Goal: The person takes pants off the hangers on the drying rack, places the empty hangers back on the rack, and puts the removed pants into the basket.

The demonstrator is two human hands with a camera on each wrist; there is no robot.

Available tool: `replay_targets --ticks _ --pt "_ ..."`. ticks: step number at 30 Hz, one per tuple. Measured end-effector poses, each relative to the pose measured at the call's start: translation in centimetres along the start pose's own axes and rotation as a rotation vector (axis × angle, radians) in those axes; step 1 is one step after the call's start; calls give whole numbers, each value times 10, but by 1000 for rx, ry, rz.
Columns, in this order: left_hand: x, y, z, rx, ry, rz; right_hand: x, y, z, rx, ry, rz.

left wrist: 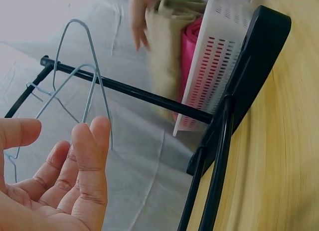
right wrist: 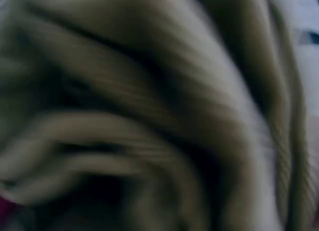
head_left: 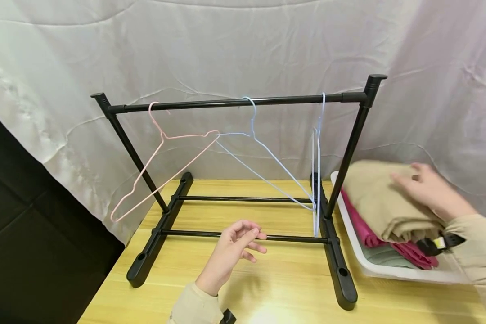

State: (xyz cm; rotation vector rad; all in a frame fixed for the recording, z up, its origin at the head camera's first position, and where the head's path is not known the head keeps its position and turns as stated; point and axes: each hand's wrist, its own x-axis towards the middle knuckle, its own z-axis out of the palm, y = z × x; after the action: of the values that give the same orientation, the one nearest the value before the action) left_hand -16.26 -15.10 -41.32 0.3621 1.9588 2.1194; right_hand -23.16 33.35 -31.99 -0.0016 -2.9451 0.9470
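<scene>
A folded khaki garment (head_left: 374, 198) tops the pile in a white basket (head_left: 360, 258) on the right. My right hand (head_left: 437, 191) lies over its far right part, fingers at the cloth. Khaki folds (right wrist: 164, 91) fill the right wrist view, blurred, with that hand out of sight there. Under the khaki piece lie a magenta garment (head_left: 360, 220) and a grey-green one (head_left: 389, 256). My left hand (head_left: 232, 252), holding nothing, hovers before the rack's front lower bar with fingers loosely bent. In the left wrist view its fingers (left wrist: 89, 176) spread apart from the thumb.
A black clothes rack (head_left: 210, 104) stands on the wooden table (head_left: 283, 279). From its top bar hang a pink hanger (head_left: 139, 177) at the left, a blue hanger (head_left: 283, 166) and another blue hanger (head_left: 318, 180) at the right. Pale curtain (head_left: 227, 45) covers the back.
</scene>
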Motion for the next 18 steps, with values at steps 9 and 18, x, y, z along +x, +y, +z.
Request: replay_targets --ticks 9,18 --pt "-3 0 -5 8 24 -5 20 39 72 -266 -115 -137" --pt "-5 0 -7 27 32 5 13 61 85 -182 -213 -85"
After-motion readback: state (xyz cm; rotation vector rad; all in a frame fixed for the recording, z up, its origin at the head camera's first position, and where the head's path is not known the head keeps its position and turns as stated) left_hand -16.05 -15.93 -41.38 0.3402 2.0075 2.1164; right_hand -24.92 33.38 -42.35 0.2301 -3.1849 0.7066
